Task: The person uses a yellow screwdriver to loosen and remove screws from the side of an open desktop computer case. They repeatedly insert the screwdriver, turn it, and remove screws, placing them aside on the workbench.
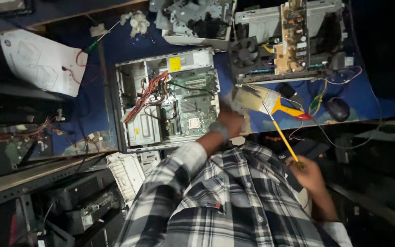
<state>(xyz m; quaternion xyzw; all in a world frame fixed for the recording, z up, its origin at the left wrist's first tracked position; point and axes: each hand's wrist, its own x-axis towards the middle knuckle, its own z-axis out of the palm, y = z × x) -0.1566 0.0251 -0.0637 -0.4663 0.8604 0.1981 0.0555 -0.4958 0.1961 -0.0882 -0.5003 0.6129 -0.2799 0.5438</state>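
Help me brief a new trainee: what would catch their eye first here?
The opened desktop computer case at centre, green board and red wires exposed, stands out first. Just right of it, the left hand is beside a wide yellow-handled paintbrush, and the right hand grips a thin yellow rod.

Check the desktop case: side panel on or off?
Off. The desktop case lies open; motherboard and red cable bundle are exposed.
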